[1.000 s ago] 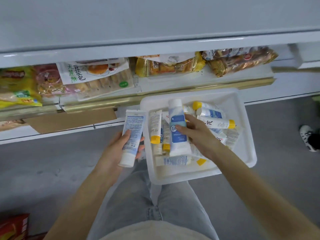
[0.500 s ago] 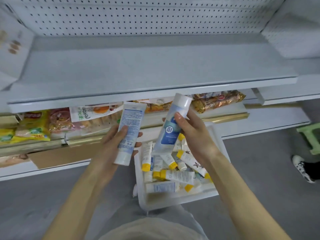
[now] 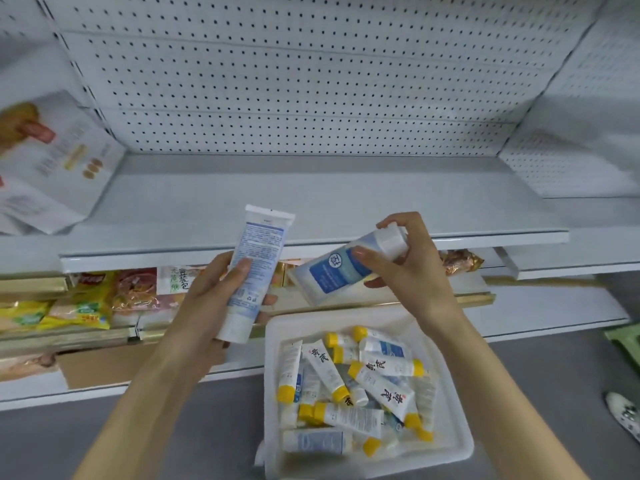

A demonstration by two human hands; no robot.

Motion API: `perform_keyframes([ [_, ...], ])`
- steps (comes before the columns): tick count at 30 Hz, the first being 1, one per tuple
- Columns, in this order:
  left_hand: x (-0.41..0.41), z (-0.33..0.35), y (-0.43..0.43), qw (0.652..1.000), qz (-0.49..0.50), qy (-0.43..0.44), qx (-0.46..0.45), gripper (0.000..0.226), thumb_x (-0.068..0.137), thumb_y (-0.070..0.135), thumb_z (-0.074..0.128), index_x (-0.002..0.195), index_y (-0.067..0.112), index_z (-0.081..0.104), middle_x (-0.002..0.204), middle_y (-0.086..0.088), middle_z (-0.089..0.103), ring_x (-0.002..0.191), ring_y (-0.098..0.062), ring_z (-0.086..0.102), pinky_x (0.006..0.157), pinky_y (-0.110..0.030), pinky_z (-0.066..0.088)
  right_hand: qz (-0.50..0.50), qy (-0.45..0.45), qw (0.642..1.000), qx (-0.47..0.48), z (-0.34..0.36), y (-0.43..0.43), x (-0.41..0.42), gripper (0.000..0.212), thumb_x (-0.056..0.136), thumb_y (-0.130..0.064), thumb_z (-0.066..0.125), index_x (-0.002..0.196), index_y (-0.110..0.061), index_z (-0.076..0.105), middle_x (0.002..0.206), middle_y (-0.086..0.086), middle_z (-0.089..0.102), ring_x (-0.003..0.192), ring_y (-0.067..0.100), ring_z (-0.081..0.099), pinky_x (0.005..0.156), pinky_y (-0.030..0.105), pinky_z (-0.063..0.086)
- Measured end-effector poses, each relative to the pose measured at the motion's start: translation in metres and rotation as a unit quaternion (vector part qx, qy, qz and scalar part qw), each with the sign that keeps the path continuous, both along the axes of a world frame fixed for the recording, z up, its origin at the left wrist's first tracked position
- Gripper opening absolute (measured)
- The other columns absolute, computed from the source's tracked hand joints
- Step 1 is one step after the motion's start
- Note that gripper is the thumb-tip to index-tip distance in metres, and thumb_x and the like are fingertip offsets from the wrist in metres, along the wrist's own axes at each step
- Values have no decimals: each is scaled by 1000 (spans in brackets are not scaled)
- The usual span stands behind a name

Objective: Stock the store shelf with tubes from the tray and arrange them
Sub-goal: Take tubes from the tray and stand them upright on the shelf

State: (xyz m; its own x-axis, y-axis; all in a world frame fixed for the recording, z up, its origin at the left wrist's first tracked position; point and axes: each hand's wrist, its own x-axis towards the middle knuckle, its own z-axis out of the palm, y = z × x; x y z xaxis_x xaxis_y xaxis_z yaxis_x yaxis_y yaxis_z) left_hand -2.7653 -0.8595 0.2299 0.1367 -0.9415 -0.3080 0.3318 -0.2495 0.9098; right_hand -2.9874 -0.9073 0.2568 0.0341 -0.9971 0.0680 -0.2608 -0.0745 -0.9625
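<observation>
Along the lower edge of the frame my forearms are cut off, and the near rim of the white tray (image 3: 453,445) blurs; the print on its heaped yellow-capped tubes (image 3: 349,415) is mostly unreadable. At centre, my left hand (image 3: 207,299) grips a white tube (image 3: 258,258), crimp up. My right hand (image 3: 412,271) grips a tilted blue-labelled tube (image 3: 343,271) near its cap. Both tubes are in front of the white shelf (image 3: 311,202). Snack packets (image 3: 86,299) lie at lower left, and a blurred carton (image 3: 52,157) leans at upper left.

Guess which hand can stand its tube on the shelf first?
Probably the left hand: its white tube is nearly upright, cap down, in front of the shelf edge. The right hand holds its blue-label tube tilted sideways, so it needs turning.
</observation>
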Motion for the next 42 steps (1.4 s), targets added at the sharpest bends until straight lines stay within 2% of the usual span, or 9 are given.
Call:
perform_keyframes([
  [4,-1,24,-6,999,-12,-29,-37,30,93,25,49,120,14,59,99,-14,73,59,-14,67,46,-23,51,-46,58,996,-58,17,-7,-8,29,83,-29,71,95,-29,44,81,-8,57,65,8,54,56,33,48],
  [10,-12,74,-12,990,-36,-71,-118,29,95,26,45,119,16,57,97,-7,74,68,-18,68,52,-25,55,41,92,990,-97,63,-18,-12,21,89,-28,63,92,-32,43,89,0,60,65,16,61,51,26,50],
  [18,-28,152,-14,973,12,-69,-221,26,86,27,51,108,19,63,89,-7,74,62,-17,67,48,-24,54,36,-80,993,-81,140,-33,-40,20,87,-12,66,94,-17,48,101,11,52,69,20,72,78,48,58],
  [22,-37,190,-23,963,41,-65,-260,30,81,29,53,107,20,65,87,-7,74,57,-16,66,46,-22,53,54,-117,983,-133,171,-40,-59,18,92,-12,60,106,-21,55,108,24,48,83,25,71,77,39,59],
  [25,-46,216,-36,956,60,-56,-283,26,89,26,49,110,20,64,88,-6,74,57,-14,65,47,-21,53,65,-157,970,-172,195,-49,-68,13,92,-8,59,100,-19,63,106,9,58,87,20,70,75,35,59],
  [30,-75,261,-62,948,95,-28,-304,18,95,27,46,101,20,62,77,2,73,58,-10,65,45,-20,52,91,-333,927,-150,241,-66,-75,8,95,-13,56,88,-10,58,101,9,65,84,25,71,76,35,58],
  [35,-104,297,-85,957,42,49,-282,32,97,39,44,111,16,62,90,-6,71,66,-15,65,53,-22,55,87,-466,878,-67,276,-83,-83,14,98,-18,52,107,-8,54,115,19,61,86,30,70,80,38,59],
  [39,-127,316,-103,963,14,50,-263,24,101,25,39,109,9,56,95,-10,66,72,-19,64,56,-25,55,110,-526,843,-18,291,-86,-88,7,98,-5,48,97,0,52,112,24,58,101,37,63,91,46,54],
  [42,-138,332,-116,966,0,44,-257,19,100,14,41,117,7,47,97,-11,63,76,-20,64,56,-27,56,161,-549,820,20,293,-90,-94,21,98,-5,47,118,1,50,127,29,50,113,43,56,89,50,54],
])
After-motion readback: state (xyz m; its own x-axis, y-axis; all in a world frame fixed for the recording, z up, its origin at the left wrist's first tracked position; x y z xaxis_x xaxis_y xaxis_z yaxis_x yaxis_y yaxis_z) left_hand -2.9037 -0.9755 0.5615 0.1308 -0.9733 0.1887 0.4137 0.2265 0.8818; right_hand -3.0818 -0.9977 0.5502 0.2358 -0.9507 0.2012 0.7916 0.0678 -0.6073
